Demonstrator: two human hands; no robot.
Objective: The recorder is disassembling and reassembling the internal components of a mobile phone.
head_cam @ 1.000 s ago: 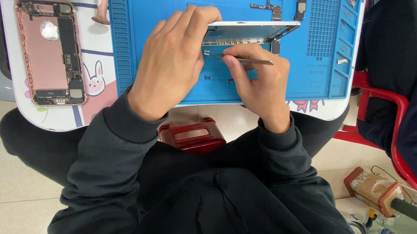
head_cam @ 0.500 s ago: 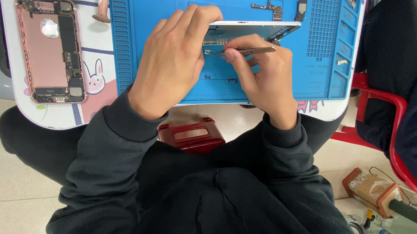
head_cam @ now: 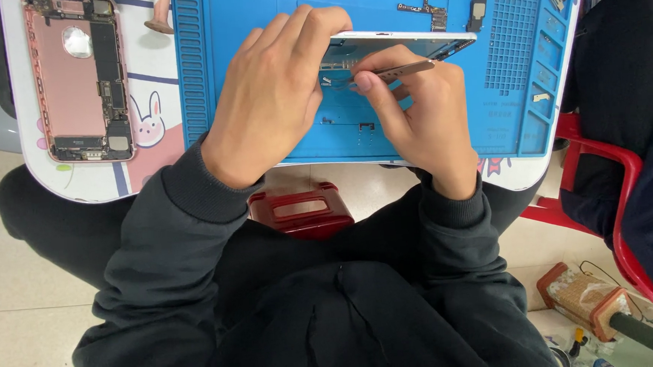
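My left hand (head_cam: 279,96) grips the left end of a white phone screen panel (head_cam: 409,44), held tilted on edge over a blue work mat (head_cam: 255,6). My right hand (head_cam: 420,113) pinches thin metal tweezers (head_cam: 403,71), their tip at the underside of the panel near my left fingers. What the tip touches is hidden by my fingers.
An opened pink phone body (head_cam: 78,78) lies on the white table at the left. Small parts and a flex strip (head_cam: 425,7) sit on the mat's far side, screws in its right compartments (head_cam: 540,97). A red stool (head_cam: 302,211) is below; another person sits at right (head_cam: 639,111).
My right hand has turned and shifted slightly up, bringing the tweezers closer under the panel. The left hand has kept its hold on the panel.
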